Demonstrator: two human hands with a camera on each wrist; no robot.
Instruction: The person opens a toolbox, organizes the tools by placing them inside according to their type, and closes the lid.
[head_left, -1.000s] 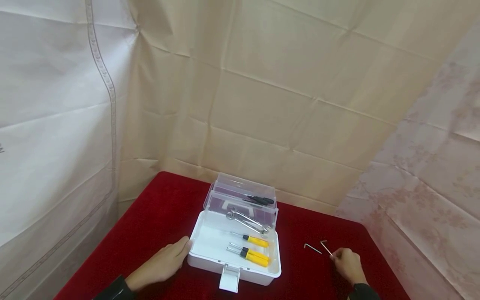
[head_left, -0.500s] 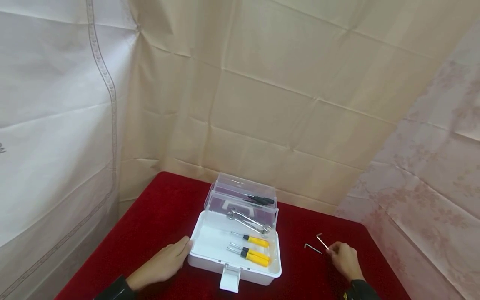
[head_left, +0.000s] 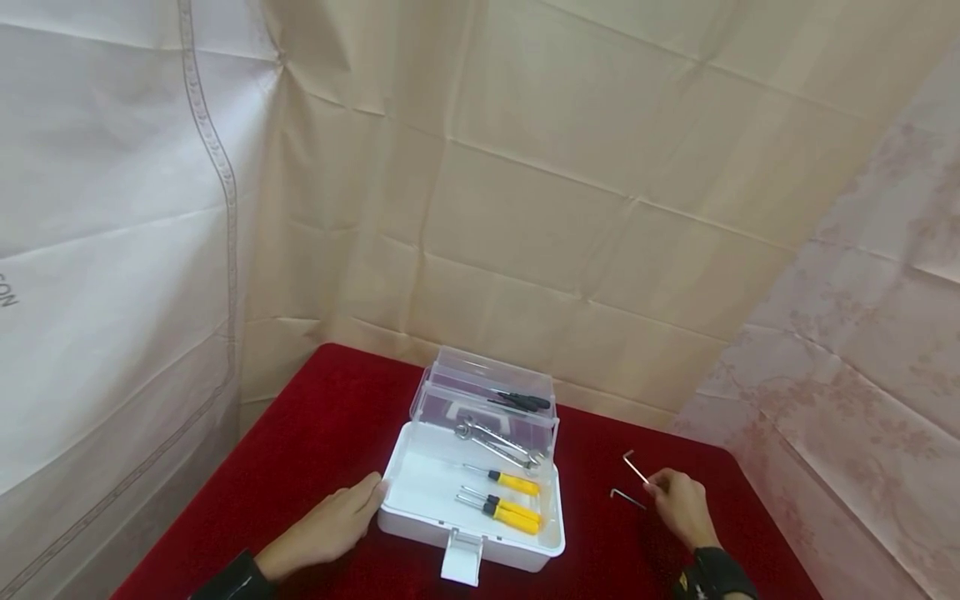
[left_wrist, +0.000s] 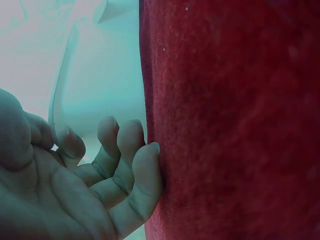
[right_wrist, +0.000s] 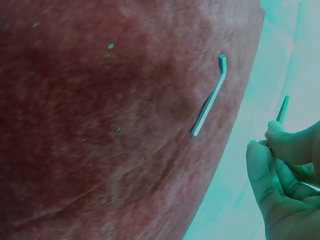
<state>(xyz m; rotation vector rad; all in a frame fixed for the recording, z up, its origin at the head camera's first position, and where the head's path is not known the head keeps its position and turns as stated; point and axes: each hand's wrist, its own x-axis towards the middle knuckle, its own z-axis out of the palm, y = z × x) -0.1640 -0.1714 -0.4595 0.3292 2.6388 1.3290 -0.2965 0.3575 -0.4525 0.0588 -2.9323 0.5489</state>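
Observation:
An open white toolbox (head_left: 427, 527) with a clear raised lid stands on the red-covered table. My left hand (head_left: 330, 523) holds its left edge near the front corner; in the left wrist view the hand's curled fingers (left_wrist: 145, 172) lie against the white side wall. To the right of the box, my right hand (head_left: 682, 504) pinches one end of an L-shaped hex key (head_left: 636, 468), its bent end pointing away. A second hex key (head_left: 627, 498) lies on the cloth beside that hand. In the right wrist view, part of the held key (right_wrist: 283, 109) sticks out above the thumb.
Inside the box are several yellow-handled screwdrivers (head_left: 517, 522) and silver wrenches (head_left: 498, 442). Black-handled tools (head_left: 528, 402) are in or behind the clear lid (head_left: 480, 367). A white latch (head_left: 461, 557) hangs down in front. Cloth sheets (head_left: 525, 208) surround the table (head_left: 322, 417).
My right hand, with the hex key pinched, has moved left and away from me, carrying the key's bent end above the lying one. My left hand stays at the toolbox.

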